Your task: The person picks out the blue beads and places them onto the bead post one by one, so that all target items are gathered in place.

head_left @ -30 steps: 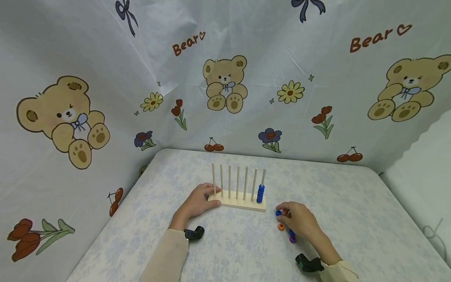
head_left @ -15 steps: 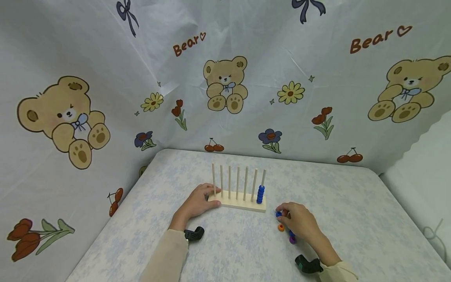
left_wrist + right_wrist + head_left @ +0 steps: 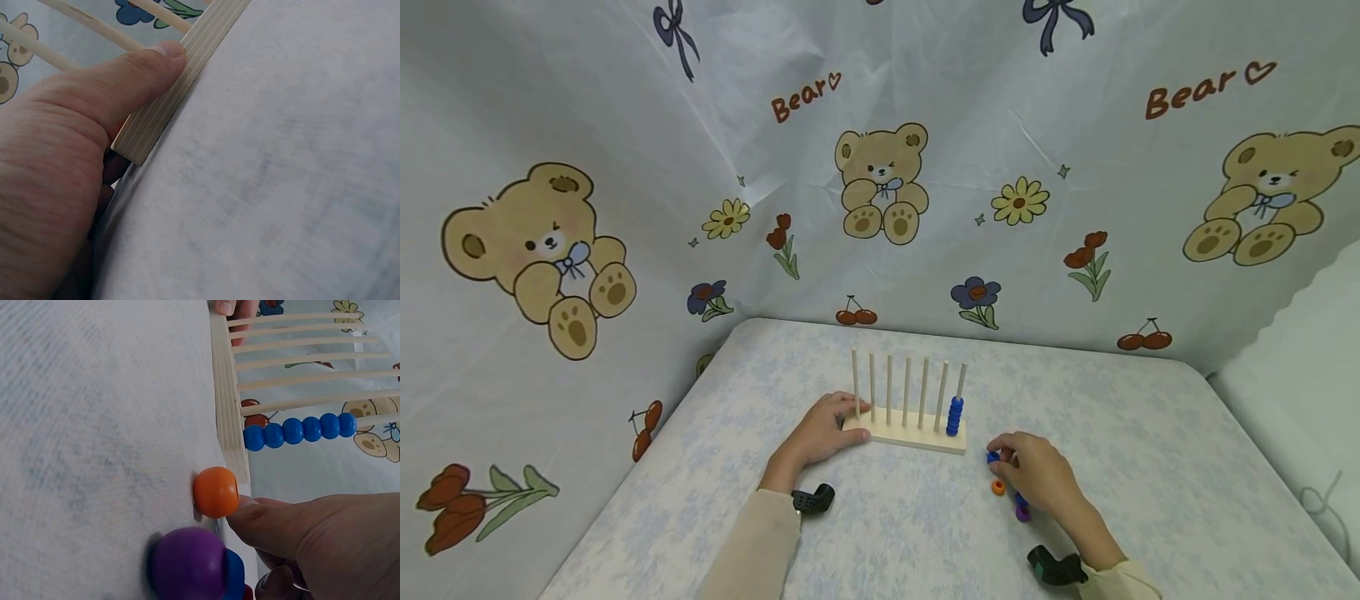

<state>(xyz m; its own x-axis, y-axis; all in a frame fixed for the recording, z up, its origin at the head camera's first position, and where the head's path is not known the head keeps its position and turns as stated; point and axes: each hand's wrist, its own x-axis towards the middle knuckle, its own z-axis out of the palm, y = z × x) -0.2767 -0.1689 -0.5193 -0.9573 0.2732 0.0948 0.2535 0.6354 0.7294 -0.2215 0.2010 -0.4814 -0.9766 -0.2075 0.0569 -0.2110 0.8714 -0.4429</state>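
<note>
A wooden peg rack (image 3: 917, 437) with a row of upright pegs stands on the table. My left hand (image 3: 820, 432) grips its left end, thumb on the front edge of the base and fingers behind. Blue beads (image 3: 955, 417) are stacked on the rightmost peg; the other pegs are bare. To the right of the rack, my right hand (image 3: 1039, 471) pinches a loose blue bead (image 3: 993, 457) between thumb and fingers, low over the table. An orange bead (image 3: 214, 492) lies close to the thumb. Nearer the wrist are a purple bead (image 3: 187, 565) and another blue bead (image 3: 235, 575) partly behind it.
The table (image 3: 910, 533) has a pale mottled cloth. Behind it and on the left hangs a white sheet (image 3: 955, 150) printed with bears and flowers. Each wrist wears a black camera, one of them the right wrist camera (image 3: 1056, 567). A thin cable (image 3: 1322, 504) lies beyond the right edge.
</note>
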